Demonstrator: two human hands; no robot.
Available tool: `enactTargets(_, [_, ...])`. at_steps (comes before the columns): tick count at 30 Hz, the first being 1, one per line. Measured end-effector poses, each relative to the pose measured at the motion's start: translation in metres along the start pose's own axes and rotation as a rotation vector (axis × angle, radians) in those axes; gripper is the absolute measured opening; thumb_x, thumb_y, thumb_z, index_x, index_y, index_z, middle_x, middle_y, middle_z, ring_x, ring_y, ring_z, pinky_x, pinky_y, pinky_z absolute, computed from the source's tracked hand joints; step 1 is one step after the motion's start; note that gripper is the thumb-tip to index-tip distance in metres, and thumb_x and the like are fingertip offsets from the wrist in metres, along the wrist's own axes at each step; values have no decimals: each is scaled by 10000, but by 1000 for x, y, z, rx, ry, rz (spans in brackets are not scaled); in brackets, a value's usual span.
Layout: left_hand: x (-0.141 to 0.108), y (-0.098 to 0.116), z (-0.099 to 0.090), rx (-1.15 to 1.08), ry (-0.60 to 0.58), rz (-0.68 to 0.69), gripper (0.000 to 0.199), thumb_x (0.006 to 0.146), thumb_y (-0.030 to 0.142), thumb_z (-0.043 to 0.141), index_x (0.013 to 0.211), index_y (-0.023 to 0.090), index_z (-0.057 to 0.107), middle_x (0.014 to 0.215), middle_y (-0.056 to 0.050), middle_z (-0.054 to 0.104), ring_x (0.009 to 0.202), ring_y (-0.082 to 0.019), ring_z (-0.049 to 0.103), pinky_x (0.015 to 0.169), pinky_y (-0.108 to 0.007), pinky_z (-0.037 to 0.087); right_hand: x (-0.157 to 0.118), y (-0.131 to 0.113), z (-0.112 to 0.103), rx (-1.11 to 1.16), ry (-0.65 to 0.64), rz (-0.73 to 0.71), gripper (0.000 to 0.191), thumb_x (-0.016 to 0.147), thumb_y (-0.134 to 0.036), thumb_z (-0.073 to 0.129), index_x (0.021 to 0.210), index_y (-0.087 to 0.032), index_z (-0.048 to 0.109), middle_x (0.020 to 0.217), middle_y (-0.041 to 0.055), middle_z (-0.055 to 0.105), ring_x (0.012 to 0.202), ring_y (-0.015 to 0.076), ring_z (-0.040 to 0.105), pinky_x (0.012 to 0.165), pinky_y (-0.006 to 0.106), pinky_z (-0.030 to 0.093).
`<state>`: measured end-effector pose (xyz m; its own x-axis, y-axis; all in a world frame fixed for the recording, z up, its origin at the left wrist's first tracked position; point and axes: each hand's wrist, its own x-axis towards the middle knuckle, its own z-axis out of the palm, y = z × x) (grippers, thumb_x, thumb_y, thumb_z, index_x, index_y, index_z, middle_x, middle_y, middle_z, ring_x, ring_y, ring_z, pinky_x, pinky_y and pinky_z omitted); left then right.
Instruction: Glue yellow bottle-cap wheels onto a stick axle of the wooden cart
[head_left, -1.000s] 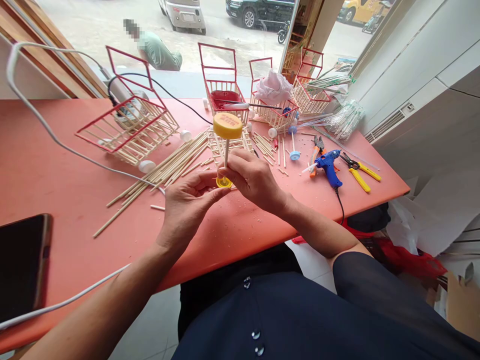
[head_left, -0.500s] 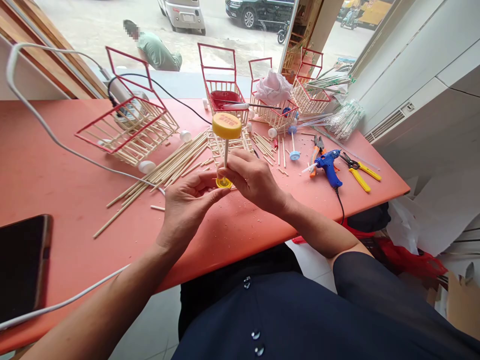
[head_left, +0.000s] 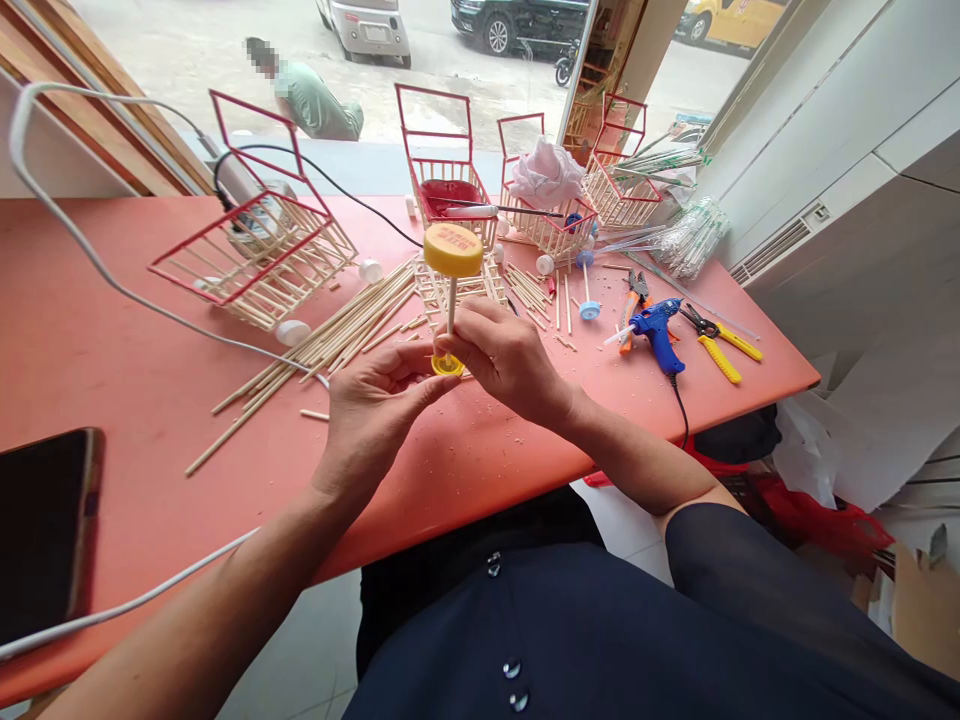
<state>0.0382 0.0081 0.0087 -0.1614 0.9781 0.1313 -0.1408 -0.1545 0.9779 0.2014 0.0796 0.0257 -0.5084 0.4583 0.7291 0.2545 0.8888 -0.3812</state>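
My left hand (head_left: 379,400) pinches the rim of a small yellow cap (head_left: 448,366), whose hollow side faces up. A thin wooden stick (head_left: 451,303) stands upright in that cap, and my right hand (head_left: 510,358) grips it near its lower end. On the stick's top sits a larger yellow lid (head_left: 453,250) with orange printing. Behind my hands lies a small wooden stick frame (head_left: 427,290), partly hidden. To its left is a bundle of long wooden sticks (head_left: 352,325).
Stick carts with red handles (head_left: 277,250) line the back of the pink table (head_left: 187,560). A blue glue gun (head_left: 660,335) and yellow-handled pliers (head_left: 720,350) lie right. A phone (head_left: 45,530) and white cable are left. A person crouches outside the window.
My hands and the capped stick have stayed nearly still. Outside the window at the upper right, a yellow vehicle now shows further left, and the scooter there is gone from view.
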Motion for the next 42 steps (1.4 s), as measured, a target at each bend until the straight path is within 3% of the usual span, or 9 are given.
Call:
enactTargets(19, [0,0,1,-32,-7,-15,335,692,321,981,984,215,854,1002,-65,850,924,-209,789,883,-346,657,1,-1,0,25,12,-11,344,1142,-285,485,807,-222,443,834,-24,448,779,114,442,733,247,382])
enactTargets(42, [0,0,2,-42,-2,-39,334,685,324,974,984,231,858,1005,-56,849,927,-213,790,890,-360,661,-1,0,1,-9,-27,25,372,1162,-370,415,819,-227,440,846,-15,463,810,127,473,764,260,411])
